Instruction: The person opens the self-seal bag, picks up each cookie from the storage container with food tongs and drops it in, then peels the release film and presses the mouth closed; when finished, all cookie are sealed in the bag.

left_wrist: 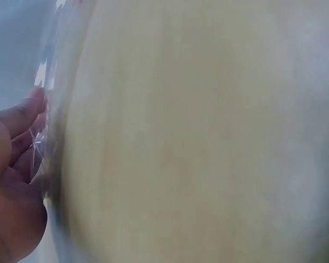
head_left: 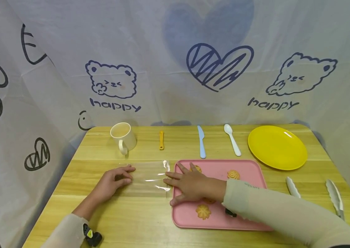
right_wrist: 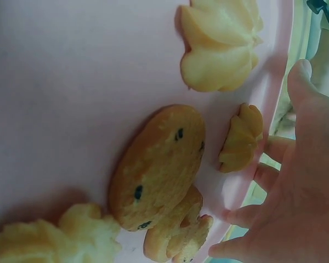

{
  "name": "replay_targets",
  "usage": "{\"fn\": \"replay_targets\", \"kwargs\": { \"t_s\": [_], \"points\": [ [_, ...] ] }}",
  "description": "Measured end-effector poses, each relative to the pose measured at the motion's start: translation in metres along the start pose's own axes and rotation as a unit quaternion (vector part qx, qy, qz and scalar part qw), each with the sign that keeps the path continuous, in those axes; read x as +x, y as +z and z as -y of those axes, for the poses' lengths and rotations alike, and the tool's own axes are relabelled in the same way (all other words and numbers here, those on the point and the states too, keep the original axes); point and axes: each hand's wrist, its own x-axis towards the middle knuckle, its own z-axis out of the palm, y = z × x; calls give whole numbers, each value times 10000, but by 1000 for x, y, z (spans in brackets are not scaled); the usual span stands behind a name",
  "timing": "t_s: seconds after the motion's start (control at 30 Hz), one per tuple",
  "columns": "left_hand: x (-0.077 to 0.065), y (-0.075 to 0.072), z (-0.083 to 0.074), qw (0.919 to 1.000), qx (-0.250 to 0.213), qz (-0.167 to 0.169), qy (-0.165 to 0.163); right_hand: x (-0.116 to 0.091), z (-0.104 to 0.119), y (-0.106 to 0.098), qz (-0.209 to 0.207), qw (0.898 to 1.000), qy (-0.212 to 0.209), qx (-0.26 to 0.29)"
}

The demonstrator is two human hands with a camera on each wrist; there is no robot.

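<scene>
A clear plastic bag (head_left: 150, 179) lies flat on the table, left of a pink tray (head_left: 249, 220). My left hand (head_left: 113, 181) pinches the bag's left end between thumb and fingers; the plastic crinkles beside the fingertips (left_wrist: 37, 97) in the left wrist view. Reaching across the tray, my right hand (head_left: 190, 186) spreads its fingers straight, with fingertips at the bag's right end. Cookies rest on the tray: a swirled cookie (head_left: 233, 174), a flower-shaped cookie (head_left: 203, 211) and others partly covered by this hand. The right wrist view shows a round cookie (right_wrist: 156, 167) with dark specks.
Along the back are a cream mug (head_left: 126, 137), a small orange handle-like piece (head_left: 161, 140), a pale blue knife (head_left: 201, 142), a white spoon (head_left: 232, 140) and a yellow plate (head_left: 277, 148). Tongs (head_left: 334, 196) lie at the right, partly behind my sleeve. A printed cloth (head_left: 162, 86) hangs behind the table.
</scene>
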Motion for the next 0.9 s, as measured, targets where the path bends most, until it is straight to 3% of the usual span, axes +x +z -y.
{"fn": "replay_targets", "kwargs": {
  "t_s": [0.13,0.23,0.37,0.53,0.73,0.9],
  "points": [
    [2,-4,2,9965,-828,-13,-111,0,0,0,32,10000,30,44],
    [2,-8,4,9914,-1307,-42,-22,0,0,0,37,9999,31,90],
    [2,-10,8,9857,-1677,-127,137,0,0,0,33,10000,17,78],
    [1,-10,11,9767,-2138,-189,95,0,-1,0,-11,9999,-9,123],
    [0,-9,9,9758,-2185,-103,52,-5,-3,-3,-151,9995,-123,260],
    [0,-9,9,9771,-2125,-77,93,-23,-9,-6,-408,9982,-206,397]
  ]
}}
